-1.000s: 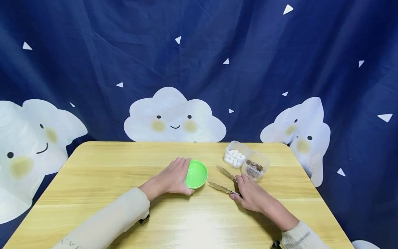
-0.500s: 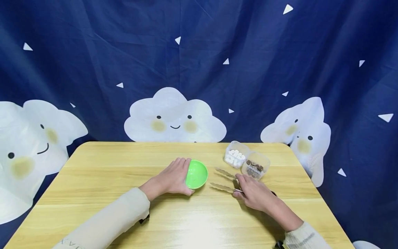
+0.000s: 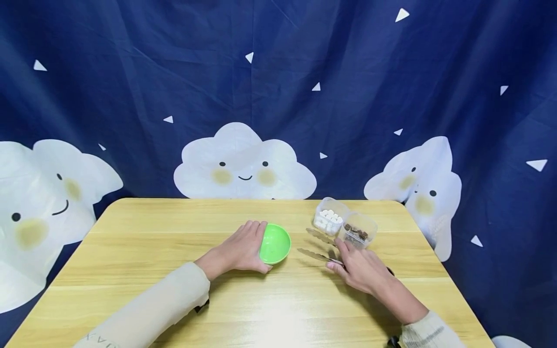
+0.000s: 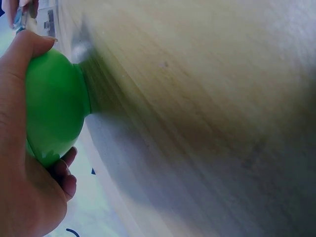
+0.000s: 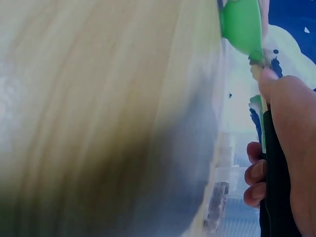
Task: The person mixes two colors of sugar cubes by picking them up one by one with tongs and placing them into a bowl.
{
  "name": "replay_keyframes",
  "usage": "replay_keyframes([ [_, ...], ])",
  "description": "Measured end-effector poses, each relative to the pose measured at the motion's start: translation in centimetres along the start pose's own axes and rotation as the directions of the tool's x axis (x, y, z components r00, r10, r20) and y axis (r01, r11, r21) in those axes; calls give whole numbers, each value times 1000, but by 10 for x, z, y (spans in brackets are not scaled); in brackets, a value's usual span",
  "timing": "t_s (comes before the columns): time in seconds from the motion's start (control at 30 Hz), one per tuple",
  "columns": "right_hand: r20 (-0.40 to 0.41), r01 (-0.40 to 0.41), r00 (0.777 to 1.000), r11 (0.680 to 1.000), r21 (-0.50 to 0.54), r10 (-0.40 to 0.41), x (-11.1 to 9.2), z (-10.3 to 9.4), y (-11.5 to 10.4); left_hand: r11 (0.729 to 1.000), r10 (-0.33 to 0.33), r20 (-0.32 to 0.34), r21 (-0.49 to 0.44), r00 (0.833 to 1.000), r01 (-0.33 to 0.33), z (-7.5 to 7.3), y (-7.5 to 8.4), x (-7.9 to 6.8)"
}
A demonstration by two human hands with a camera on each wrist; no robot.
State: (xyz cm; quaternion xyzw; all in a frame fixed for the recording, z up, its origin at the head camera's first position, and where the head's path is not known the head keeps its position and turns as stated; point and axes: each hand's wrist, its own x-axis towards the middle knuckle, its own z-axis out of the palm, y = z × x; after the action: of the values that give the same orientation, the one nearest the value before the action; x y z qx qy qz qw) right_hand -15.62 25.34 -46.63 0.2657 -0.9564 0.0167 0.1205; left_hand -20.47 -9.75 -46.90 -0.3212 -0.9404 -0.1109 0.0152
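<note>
Navy-blue curtain [image 3: 278, 29] printed with smiling white clouds [image 3: 245, 154] and small white triangles hangs well beyond the fingers of both hands. Below the hands spreads a wood-grain table [image 3: 130, 251] with rounded far corners. Behind the left fingers runs a pale sleeve [image 3: 152, 309], marked near the lower edge of the view with partly cut-off grey letters; an X is the clearest, but the whole word cannot be read. Behind the right fingers, a similar pale sleeve [image 3: 428, 333] bears thin dark stripes.

The left hand [image 3: 241, 249] clamps a bright green bowl [image 3: 276, 245] between its thumb, on the near rim, and its fingers, on the far rim; the hollow faces up and right of those fingertips. The right hand [image 3: 363, 270] has its fingers curled round the dark handle [image 5: 276, 173] of metal tongs [image 3: 315, 254], whose two tips spread apart ahead of the fingers, pointing at the bowl without touching it.

Just past the right fingertips stands a clear plastic tub [image 3: 367, 222] of brown chunks [image 3: 357, 232]; whether they touch it cannot be told. Farther from those fingers, beside that tub, another clear container [image 3: 329, 202] holds small white pieces [image 3: 329, 215].
</note>
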Motion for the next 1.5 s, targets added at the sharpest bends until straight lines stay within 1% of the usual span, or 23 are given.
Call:
replay_keyframes([
  [0.23, -34, 38, 999, 999, -18, -39, 1, -9, 2, 1000, 8, -13, 6, 1000, -8, 1, 0, 0],
  [0.4, -61, 87, 994, 994, -66, -91, 0, -14, 4, 1000, 15, -33, 7, 999, -15, 2, -1, 0],
  [0.57, -86, 120, 988, 988, -99, -129, 0, -19, 6, 1000, 12, -29, 10, 1000, -11, 3, -2, 0],
  [0.73, -104, 124, 985, 986, -113, -136, 1, -23, 8, 1000, 10, -24, 6, 1000, -10, 3, -2, 0],
  [0.97, -145, 104, 982, 988, -117, -121, 3, -33, 11, 1000, 18, -30, 11, 999, -17, 2, -2, -1],
  [1.17, -202, 93, 972, 988, -125, -117, 5, -37, 20, 1000, 15, -30, 16, 999, -14, 3, -2, 0],
  [1.5, -257, 120, 953, 979, -163, -160, 12, -49, 38, 1000, 1, -17, 8, 1000, -1, 3, -1, 0],
])
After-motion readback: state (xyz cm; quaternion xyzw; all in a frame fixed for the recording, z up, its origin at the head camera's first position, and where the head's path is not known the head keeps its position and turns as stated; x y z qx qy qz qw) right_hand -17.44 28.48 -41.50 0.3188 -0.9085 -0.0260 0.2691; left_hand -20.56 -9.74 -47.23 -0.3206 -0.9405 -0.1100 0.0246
